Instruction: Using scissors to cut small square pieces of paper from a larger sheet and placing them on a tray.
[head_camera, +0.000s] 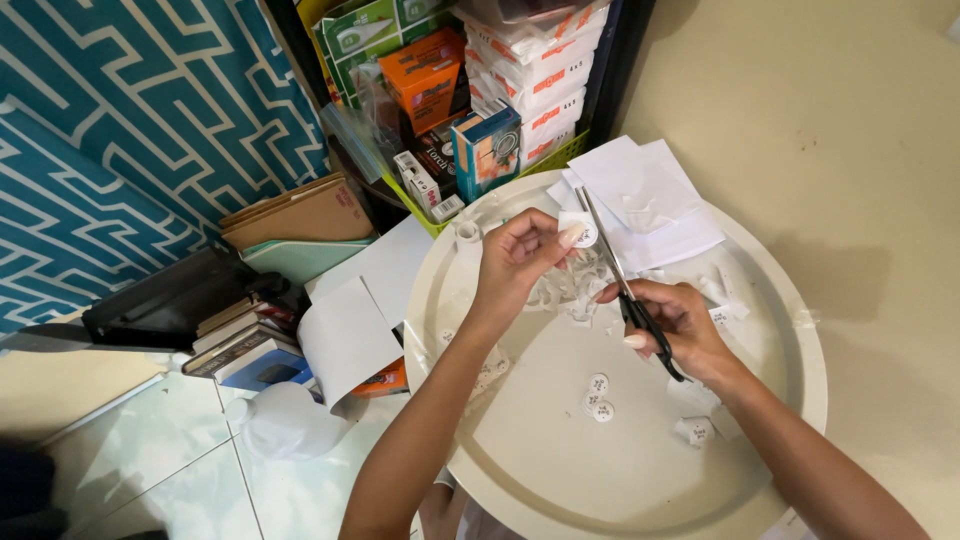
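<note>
My left hand (515, 262) pinches a small round white paper label (580, 232) above a round cream tray (780, 330). Black-handled scissors (618, 285) sit in my right hand (678, 325), their blades pointing up toward the label and touching its edge. Paper scraps (562, 295) lie under my hands. Three cut round labels (598, 396) rest on the tray near its middle, and another label piece (695, 431) lies to their right.
White paper sheets (640, 195) overlap the tray's far rim. A green basket (560, 158) of small boxes stands behind. Books (240, 345), a cardboard stack (300, 212), loose white sheets (350, 335) and a white bottle (280, 420) lie left on the tiled floor.
</note>
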